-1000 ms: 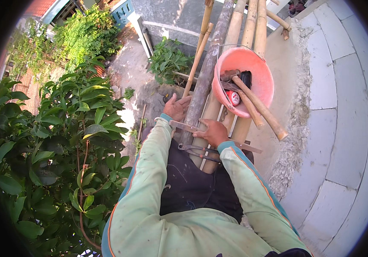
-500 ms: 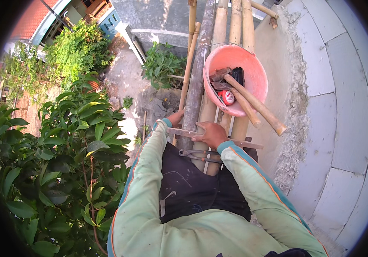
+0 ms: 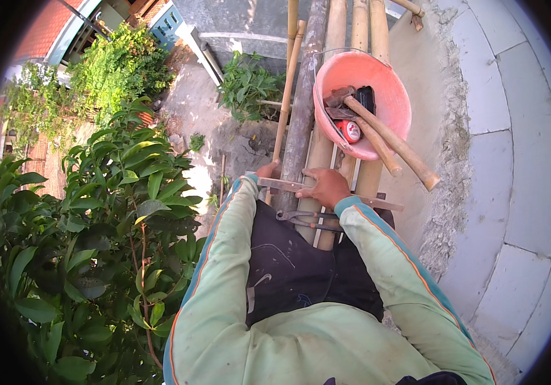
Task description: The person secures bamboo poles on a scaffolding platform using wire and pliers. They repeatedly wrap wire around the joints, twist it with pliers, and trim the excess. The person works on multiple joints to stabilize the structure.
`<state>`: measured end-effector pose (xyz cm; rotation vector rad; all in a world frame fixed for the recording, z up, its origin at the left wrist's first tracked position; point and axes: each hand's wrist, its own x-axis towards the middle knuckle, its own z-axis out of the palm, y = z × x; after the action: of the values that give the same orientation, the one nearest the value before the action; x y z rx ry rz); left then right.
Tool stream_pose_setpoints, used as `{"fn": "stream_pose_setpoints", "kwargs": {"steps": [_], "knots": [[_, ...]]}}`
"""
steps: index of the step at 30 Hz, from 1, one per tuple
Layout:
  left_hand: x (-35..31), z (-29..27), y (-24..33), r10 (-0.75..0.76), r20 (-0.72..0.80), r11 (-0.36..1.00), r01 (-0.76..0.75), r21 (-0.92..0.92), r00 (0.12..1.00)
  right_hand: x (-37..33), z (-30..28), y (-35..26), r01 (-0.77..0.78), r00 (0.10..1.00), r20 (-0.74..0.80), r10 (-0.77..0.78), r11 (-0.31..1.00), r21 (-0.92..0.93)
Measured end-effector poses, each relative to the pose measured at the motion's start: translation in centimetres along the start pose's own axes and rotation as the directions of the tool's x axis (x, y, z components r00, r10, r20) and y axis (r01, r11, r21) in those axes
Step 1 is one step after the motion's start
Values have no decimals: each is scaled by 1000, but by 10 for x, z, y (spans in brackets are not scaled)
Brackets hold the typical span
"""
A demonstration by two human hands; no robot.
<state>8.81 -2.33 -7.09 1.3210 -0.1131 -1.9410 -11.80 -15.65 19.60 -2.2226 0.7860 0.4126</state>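
A flat wooden strip lies crosswise over the poles in front of my lap. My right hand is closed over it, thumb along the strip and fingertips by the dark pole. At the strip's left end, my left hand is against the dark pole's left side, its fingers mostly hidden. A pair of pincers with dark handles rests on the poles just nearer to me, jaws to the left.
Ahead on the bamboo poles stands a pink bucket holding two wooden-handled hammers, a red tape measure and a black case. A light block wall rises at right. Leafy branches crowd the left; the ground lies below.
The view has shifted slightly, so the bucket, poles and hands appear a little higher and farther right. Both hands keep about the same places on the poles and strip.
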Motion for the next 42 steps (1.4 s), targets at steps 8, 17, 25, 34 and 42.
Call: {"fn": "stream_pose_setpoints", "kwargs": {"steps": [8, 17, 25, 34, 42], "knots": [[-82, 32, -6, 131, -122, 358, 68, 931, 984, 0, 1, 0, -12, 1000, -7, 12, 1000, 12], [-164, 130, -19, 505, -379, 153, 351, 924, 776, -5, 0, -6, -1, 1000, -26, 0, 1000, -14], [-177, 134, 1, 613, -414, 182, 390, 903, 673, -16, 3, -16, 15, 996, -84, -21, 997, -71], [-245, 153, 5, 551, -552, 370, 409, 834, 626, -11, -14, -16, -39, 994, -108, -7, 909, -416], [-206, 180, 1, 714, -597, 611, 91, 786, 366, 43, -1, 27, 582, 755, 247, -608, 447, -680]]}}
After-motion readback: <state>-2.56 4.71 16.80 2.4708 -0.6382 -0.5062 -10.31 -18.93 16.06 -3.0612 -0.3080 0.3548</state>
